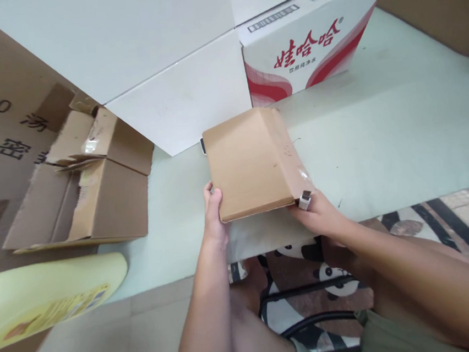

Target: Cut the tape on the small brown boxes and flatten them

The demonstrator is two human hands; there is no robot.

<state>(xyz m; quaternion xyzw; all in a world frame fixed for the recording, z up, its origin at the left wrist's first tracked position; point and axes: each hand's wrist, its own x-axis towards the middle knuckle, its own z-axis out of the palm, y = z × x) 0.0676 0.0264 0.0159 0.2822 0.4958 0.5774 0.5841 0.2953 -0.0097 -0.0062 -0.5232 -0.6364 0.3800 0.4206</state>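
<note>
A small brown cardboard box (pixel 246 166) is tilted above the front part of the pale table, its broad plain face toward me. My left hand (pixel 215 211) grips its lower left edge, thumb along the side and the other fingers mostly hidden. Under the lower right corner, my right hand (pixel 315 212) supports the box, with its fingers largely out of sight beneath. A small silver-grey piece (pixel 304 199) shows beside that corner by my right hand; its kind is unclear. Clear tape (pixel 305 177) glints on the box's right side. A small dark piece (pixel 203 146) peeks out at the left edge.
Behind the box stand a large white carton (pixel 185 92) and a white-and-red printed carton (pixel 301 53). Open cardboard boxes (pixel 116 201) sit at left, near a pale yellow bottle (pixel 55 293). The table's (pixel 400 138) front edge runs above my legs. Another brown carton (pixel 442 6) is far right.
</note>
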